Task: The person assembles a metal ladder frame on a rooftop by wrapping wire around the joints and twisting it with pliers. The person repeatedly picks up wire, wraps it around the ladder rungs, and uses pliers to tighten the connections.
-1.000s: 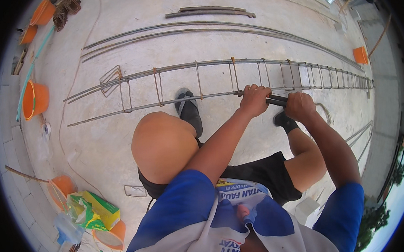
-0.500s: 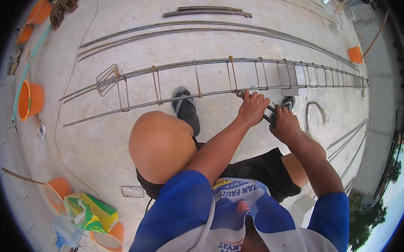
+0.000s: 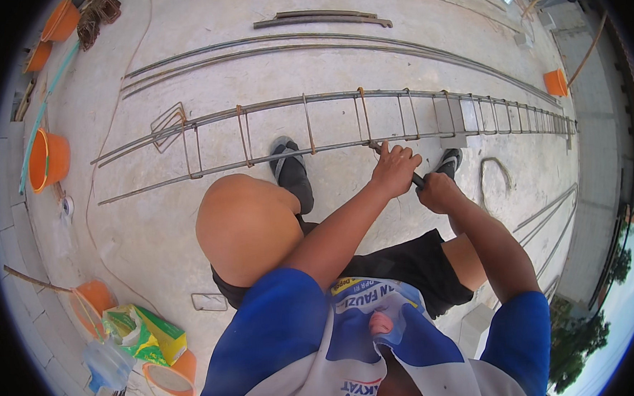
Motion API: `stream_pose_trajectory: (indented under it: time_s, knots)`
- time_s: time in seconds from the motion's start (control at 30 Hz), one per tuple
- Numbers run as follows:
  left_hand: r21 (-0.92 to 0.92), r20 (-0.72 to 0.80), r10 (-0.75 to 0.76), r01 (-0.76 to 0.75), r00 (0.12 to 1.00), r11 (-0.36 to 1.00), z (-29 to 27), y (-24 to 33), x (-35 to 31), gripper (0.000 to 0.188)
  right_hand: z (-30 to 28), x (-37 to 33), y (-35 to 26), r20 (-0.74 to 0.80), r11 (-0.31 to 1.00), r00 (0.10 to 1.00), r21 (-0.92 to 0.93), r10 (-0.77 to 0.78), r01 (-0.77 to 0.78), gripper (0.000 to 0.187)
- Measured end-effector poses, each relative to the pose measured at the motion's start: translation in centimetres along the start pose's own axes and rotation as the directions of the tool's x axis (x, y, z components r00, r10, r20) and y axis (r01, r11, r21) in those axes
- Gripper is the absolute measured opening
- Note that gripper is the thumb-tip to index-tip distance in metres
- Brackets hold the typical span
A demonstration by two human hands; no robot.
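Note:
A long rebar cage (image 3: 276,155) with square stirrups (image 3: 309,124) stretches across in front of me. At its near bar, my left hand (image 3: 394,167) is closed around the head end of a pair of pincers, thumb side close to a stirrup joint. The pincers' dark handles (image 3: 418,181) run down to the right into my right hand (image 3: 440,193), which is wrapped around their ends. My fingers hide most of the jaws, so what they bite on cannot be made out.
Loose bars (image 3: 267,50) and short steel pieces (image 3: 323,20) lie beyond the cage. Orange buckets (image 3: 49,159) stand along the left wall. A pale block (image 3: 468,120) sits under the cage. A wire bundle (image 3: 496,171) lies right of my foot, and a loose stirrup (image 3: 210,302) lies nearer me.
The pincers' handles, seen spread apart before, are now squeezed together. My right hand has turned and closed more around them, slightly lower. My left hand stays at the near bar.

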State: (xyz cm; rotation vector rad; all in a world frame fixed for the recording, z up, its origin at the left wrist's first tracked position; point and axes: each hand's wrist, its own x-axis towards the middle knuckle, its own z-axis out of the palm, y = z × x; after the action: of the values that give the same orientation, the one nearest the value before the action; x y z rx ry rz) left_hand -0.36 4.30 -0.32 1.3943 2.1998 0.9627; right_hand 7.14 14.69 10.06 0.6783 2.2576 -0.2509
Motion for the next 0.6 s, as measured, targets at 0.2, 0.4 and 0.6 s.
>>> stream_pose_trajectory:
  time_s: [0.2,0.4,0.6]
  knots:
    - [-0.764,-0.002,-0.219,0.14,0.976,0.63,-7.2,-3.2,-2.7,0.051,2.5,-0.1,0.1,0.514,0.509,0.851,0.765,-0.113,-0.394,0.03]
    - [-0.759,0.644,-0.489,0.569,0.588,-0.317,-3.7,-4.5,-3.8,0.026,4.4,-0.1,0.3,0.543,0.118,0.735,0.829,-0.406,-0.547,0.03]
    - [-0.674,0.449,-0.366,0.04,0.815,-0.738,3.1,-2.0,-0.9,0.023,5.0,-0.7,0.3,0.496,0.117,0.773,0.862,-0.396,-0.493,0.045]
